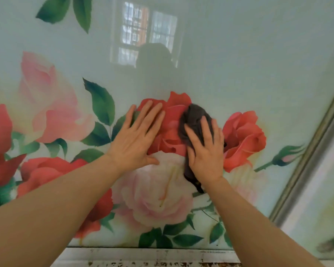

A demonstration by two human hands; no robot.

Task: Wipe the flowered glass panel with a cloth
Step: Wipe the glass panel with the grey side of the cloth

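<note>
Flowered glass panel (239, 54) fills the view, upright right in front of the person, pale green with pink and red roses printed low across it. Over on the left, the left hand (137, 139) lies flat on the glass, fingers straight and spread, palm over a red rose. Just beside it, the right hand (204, 151) presses a dark grey cloth (194, 117) against the panel, fingers extended over the bunched fabric. Far right, a metal frame edge (307, 160) runs diagonally; a worn white ledge (143, 255) sits below.
</note>
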